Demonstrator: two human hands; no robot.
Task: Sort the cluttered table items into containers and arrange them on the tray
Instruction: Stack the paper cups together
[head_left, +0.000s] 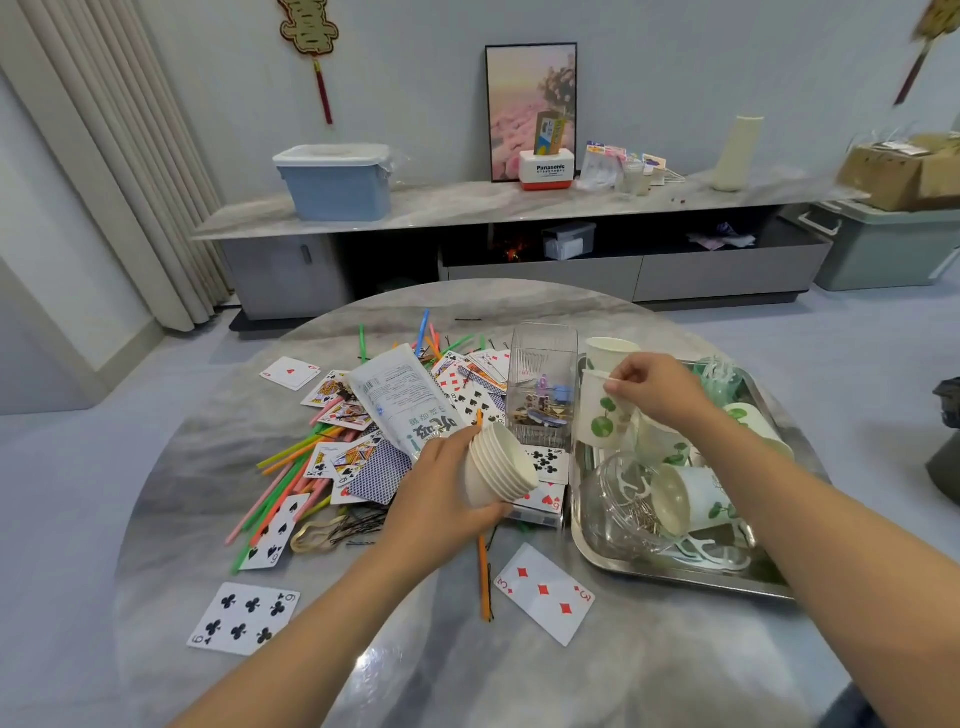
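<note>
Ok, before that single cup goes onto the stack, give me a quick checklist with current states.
1. Left hand has a firm hold of the cup stack: ok, fingers wrapped round it.
2. Right hand holds the single cup: ok, pinched at the rim.
3. Stack mouth faces the single cup: ok, it is tilted toward the right.
4. Single cup is empty: cannot tell, its inside is not visible.
5. Path between cup and stack is free: not ok, the clear organizer box stands close between them.
6. More cups remain on the tray: ok, several lie there.
</note>
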